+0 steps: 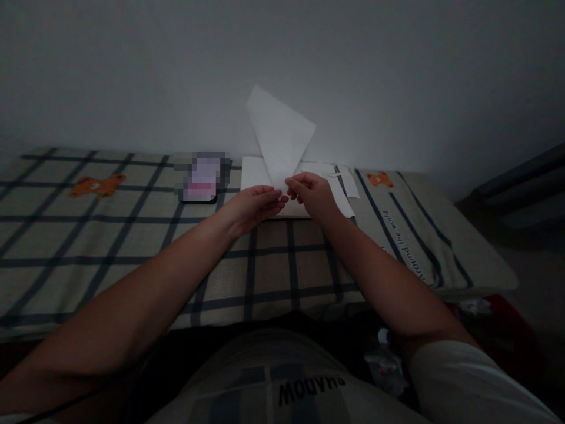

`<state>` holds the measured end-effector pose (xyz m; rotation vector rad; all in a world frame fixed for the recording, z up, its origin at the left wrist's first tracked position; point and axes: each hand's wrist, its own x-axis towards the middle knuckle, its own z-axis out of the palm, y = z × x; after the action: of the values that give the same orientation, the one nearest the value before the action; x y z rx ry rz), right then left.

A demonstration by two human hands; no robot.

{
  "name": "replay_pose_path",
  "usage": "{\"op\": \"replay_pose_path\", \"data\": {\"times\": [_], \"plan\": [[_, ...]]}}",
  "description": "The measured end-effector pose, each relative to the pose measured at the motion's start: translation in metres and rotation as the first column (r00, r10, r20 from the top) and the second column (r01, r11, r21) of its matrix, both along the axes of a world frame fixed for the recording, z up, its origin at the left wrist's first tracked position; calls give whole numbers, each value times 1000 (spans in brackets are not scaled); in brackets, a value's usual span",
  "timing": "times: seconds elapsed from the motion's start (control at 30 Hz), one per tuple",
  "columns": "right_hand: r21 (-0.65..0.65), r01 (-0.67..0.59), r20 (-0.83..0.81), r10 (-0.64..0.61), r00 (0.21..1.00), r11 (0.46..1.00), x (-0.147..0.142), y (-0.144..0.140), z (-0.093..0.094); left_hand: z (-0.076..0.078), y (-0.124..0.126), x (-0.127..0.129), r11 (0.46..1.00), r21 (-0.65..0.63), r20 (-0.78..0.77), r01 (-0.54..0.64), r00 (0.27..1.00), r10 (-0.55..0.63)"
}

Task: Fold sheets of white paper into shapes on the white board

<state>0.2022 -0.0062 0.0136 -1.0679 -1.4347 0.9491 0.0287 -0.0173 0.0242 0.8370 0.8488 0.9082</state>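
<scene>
On a table (269,277) covered in checked cloth, from left to right, are an orange bear print (97,186), a phone (202,179) with a pixelated screen, and the left hand (251,207), fingers loosely curled, its grip unclear. At center, a white sheet (282,129) stands point-down over white papers (251,171), its tip pinched in the right hand (312,191). Farther right are a smaller bear print (380,178) and inverted lettering (404,244), "Around the world".

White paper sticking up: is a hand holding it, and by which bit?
The right hand appears to pinch the white paper by its narrow bottom end. The left hand is close by; whether it grips too can't be told.
</scene>
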Motion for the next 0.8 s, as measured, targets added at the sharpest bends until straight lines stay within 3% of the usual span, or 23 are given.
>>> {"op": "replay_pose_path", "data": {"times": [0.17, 0.4, 0.6, 0.8], "plan": [[-4, 20, 34, -20, 999, 1000, 0, -1, 0, 0, -1, 1, 998, -29, 36, -60, 997, 61], [7, -4, -15, 5, 1000, 1000, 1, 1, 0, 2, -2, -1, 997, 83, -10, 5, 1000, -4], [-21, -87, 17, 87, 996, 996, 4, 3, -3, 5, 3, -5, 926, 338, -187, -167, 953, 240], [-94, -172, 79, 180, 981, 981, 5, 4, -5, 2, 14, -11, 925, 294, -135, -242, 947, 290]]}}
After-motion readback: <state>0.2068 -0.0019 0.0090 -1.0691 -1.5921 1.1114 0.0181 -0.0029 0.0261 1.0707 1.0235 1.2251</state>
